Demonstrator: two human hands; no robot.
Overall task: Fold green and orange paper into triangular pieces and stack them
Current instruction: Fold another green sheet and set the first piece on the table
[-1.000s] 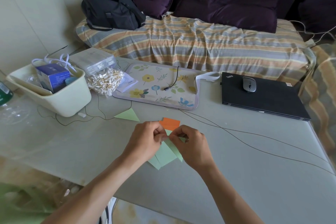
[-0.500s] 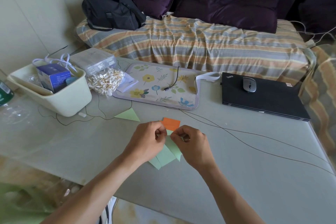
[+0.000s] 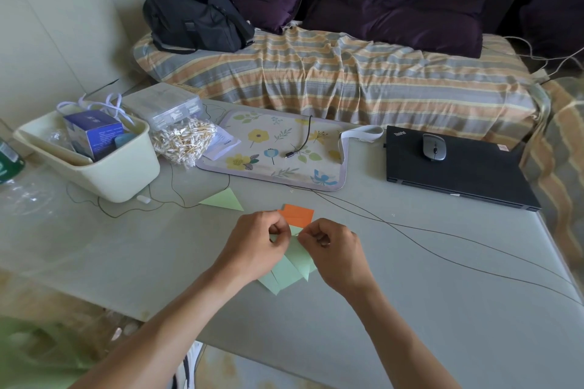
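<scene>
A light green paper piece (image 3: 298,257) is held just above the grey table, its folded point hanging toward me. My left hand (image 3: 252,246) and my right hand (image 3: 335,249) pinch its upper edge between thumb and fingers, knuckles close together. More green paper (image 3: 281,278) lies flat under the hands. Orange paper (image 3: 298,214) lies just beyond my fingers. A finished green triangle (image 3: 224,200) lies alone farther left on the table.
A cream bin (image 3: 94,167) with a blue box stands at the left, beside a bag of cotton swabs (image 3: 185,142). A floral mat (image 3: 278,151) lies behind the paper. A black laptop (image 3: 458,174) with a mouse sits right. Thin cables (image 3: 410,230) cross the table.
Both hands stay together on the green piece. Its hanging tip has shifted slightly as my fingers work the top edge. The orange paper and the lone triangle have not moved.
</scene>
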